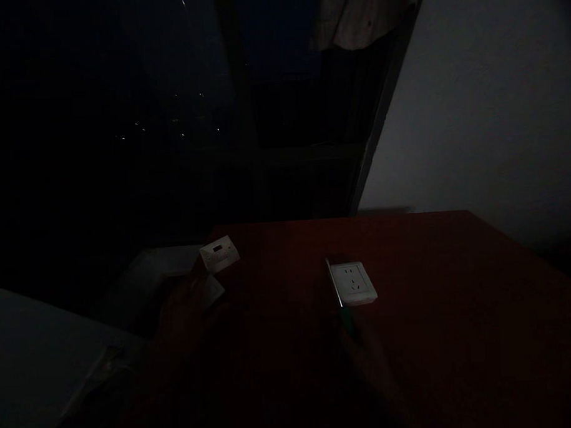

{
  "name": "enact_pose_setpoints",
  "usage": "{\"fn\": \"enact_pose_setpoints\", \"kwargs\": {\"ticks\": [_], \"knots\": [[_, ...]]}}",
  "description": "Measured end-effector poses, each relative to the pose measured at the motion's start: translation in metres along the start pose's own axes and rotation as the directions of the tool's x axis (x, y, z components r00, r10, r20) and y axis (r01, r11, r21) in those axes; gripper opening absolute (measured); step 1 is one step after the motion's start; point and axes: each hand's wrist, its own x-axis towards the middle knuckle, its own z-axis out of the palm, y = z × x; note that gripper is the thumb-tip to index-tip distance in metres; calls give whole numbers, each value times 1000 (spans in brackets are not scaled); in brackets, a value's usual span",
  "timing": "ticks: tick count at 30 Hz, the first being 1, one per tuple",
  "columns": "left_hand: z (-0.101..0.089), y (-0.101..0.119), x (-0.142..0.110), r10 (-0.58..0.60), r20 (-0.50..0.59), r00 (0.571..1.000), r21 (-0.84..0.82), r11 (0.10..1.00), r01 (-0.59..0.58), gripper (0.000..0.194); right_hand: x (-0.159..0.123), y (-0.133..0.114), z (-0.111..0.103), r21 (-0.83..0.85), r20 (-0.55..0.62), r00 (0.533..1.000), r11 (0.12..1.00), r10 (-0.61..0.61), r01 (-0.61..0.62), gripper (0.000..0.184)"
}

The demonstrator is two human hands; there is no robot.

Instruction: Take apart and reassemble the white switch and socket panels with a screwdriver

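The scene is very dark. My right hand is closed around the green handle of a screwdriver, whose thin metal shaft points away from me. The shaft runs along the left edge of a white wall socket, which lies face up on the table with its slots showing. On the left, my dim left hand has its fingers and thumb around a white plate, partly hidden by the fingers. Just beyond it is a white faceplate with a dark rectangular opening, near the table's left edge.
The reddish-brown table stands against a pale wall at the right. Behind it is a dark window with small points of light and a hanging curtain. A pale surface is at the lower left.
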Motion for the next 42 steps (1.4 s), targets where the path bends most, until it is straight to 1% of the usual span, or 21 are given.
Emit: {"fn": "enact_pose_setpoints", "kwargs": {"ticks": [2,4,5,6,7,8,9,10,11,13,17,21,27,30,31,33,35,37,39,41,42], "knots": [[7,15,-5,99,-78,992,-33,994,-102,50,-2,-7,-5,44,7,1000,999,18,-18,44],[15,36,-12,114,-115,987,-88,988,-124,40,-1,-13,-17,69,-6,999,997,41,-41,44],[18,48,-15,124,-104,987,-115,984,-135,38,1,-15,-26,58,-36,997,997,62,-59,44],[20,60,-18,156,-47,987,-137,977,-161,38,4,-16,-36,15,-67,995,997,75,-74,45],[22,73,-21,185,15,983,-164,970,-180,39,10,-16,-47,-36,-138,990,998,37,-42,45],[23,85,-24,221,48,974,-194,959,-208,41,16,-15,-57,-85,-218,976,996,-20,1,45],[23,96,-26,246,76,966,-222,949,-224,42,24,-12,-68,-116,-261,963,993,-63,33,46],[23,107,-27,280,104,954,-244,937,-249,42,32,-9,-76,-139,-254,964,989,-84,50,48],[22,117,-28,308,125,943,-260,927,-269,41,40,-5,-83,-172,-261,962,985,-75,30,49],[22,133,-27,353,160,922,-315,903,-292,42,55,2,-90,-245,-199,974,968,-108,58,51],[25,156,-19,410,184,893,-432,850,-301,48,67,10,-85,-275,-114,987,958,-112,77,51],[37,165,-13,400,221,889,-500,830,-248,59,56,5,-70,-260,-77,988,959,-133,109,48],[61,161,-20,403,258,878,-549,809,-209,78,35,-7,-46,-219,39,976,951,-214,218,35],[65,158,-20,417,245,875,-550,803,-229,76,27,-10,-39,-236,95,965,936,-243,259,32],[64,157,-19,419,238,876,-540,807,-239,74,23,-10,-38,-256,86,966,932,-242,256,33],[61,157,-17,426,234,874,-510,819,-262,74,13,-8,-40,-307,19,977,929,-213,209,37],[58,157,-15,420,247,873,-475,838,-269,77,-1,-1,-46,-357,-65,985,926,-158,125,42],[57,158,-16,381,274,883,-449,863,-233,82,-17,14,-56,-425,-120,985,903,-127,64,46],[60,158,-18,331,295,896,-443,879,-179,84,-34,34,-68,-489,-141,981,871,-136,50,51],[63,158,-21,313,300,901,-456,877,-153,84,-49,55,-79,-524,-114,987,851,-112,36,51],[64,158,-22,313,295,903,-460,875,-153,83,-56,65,-84,-531,-93,988,846,-124,57,51]]}}
